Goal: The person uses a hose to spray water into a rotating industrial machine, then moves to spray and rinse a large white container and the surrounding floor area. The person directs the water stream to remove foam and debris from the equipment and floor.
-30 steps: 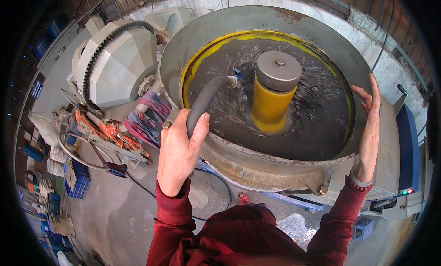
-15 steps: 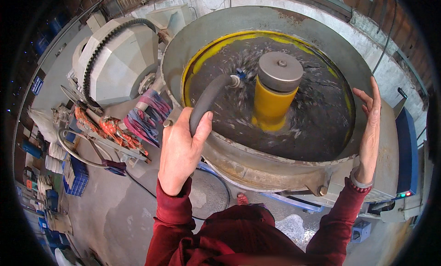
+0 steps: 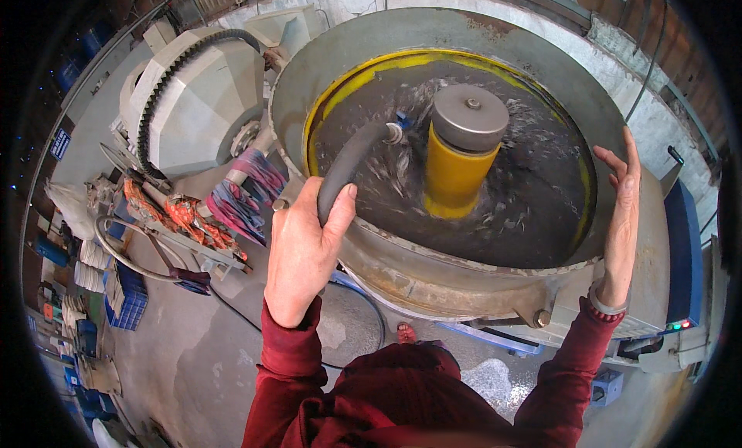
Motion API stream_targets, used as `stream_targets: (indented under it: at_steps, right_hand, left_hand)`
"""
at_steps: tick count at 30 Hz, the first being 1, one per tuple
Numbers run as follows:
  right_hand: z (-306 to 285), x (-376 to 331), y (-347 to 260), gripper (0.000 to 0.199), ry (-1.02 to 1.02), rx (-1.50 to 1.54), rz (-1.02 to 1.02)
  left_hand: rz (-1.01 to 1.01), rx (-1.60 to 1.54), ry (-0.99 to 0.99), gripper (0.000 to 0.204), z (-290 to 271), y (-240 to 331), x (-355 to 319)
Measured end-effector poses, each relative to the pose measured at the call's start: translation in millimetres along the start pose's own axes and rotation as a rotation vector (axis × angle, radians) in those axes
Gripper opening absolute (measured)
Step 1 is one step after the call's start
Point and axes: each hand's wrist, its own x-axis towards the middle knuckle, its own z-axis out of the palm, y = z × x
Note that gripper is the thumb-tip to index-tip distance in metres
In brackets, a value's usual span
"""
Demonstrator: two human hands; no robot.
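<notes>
- The left hand [image 3: 304,243] is wrapped round a thick dark hose [image 3: 349,166], thumb along its near side.
- Ahead and to the right of that hand, the hose arches over a wide tub [image 3: 300,100], its metal collar [image 3: 395,133] just beside the yellow column [image 3: 461,173].
- The right hand [image 3: 623,201] is unfurled and holds nothing, fingers pointing up beside the tub's right side — contact with the rim I cannot tell.
- Between and ahead of both hands lie dark, blurred contents [image 3: 525,228], apparently churning.
- If the left grip slackens, the hose's weight could drop its end into the churn or against the column.
- If the right hand slips inward — a lean would do it — moving contents could catch its fingers.
</notes>
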Motion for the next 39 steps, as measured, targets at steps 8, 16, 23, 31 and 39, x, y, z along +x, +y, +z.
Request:
stream_targets:
  at_steps: [8, 16, 23, 31, 39]
  right_hand:
    - [-2.7, -0.4, 3.2, 0.061, -0.011, 0.04, -0.014]
    - [-2.2, -0.7, -0.3, 0.06, -0.014, 0.035, -0.006]
    - [-1.8, -1.3, 1.6, 0.061, -0.022, 0.062, -0.016]
    - [-1.8, 0.2, 5.8, 0.064, 0.014, 0.061, -0.022]
    - [-4.1, 0.6, 9.2, 0.066, 0.022, 0.035, -0.059]
  left_hand:
    - [-0.002, 0.018, -0.003, 0.032, -0.8, 2.1, 0.3]
    - [0.013, 0.023, 0.008, 0.033, 0.1, 0.2, 0.1]
    - [0.008, 0.027, 0.023, 0.032, 2.8, 0.5, 0.0]
    - [-0.019, 0.027, 0.007, 0.03, 0.0, 3.6, -0.3]
    - [-0.031, 0.031, 0.007, 0.031, 0.4, 2.5, 0.4]
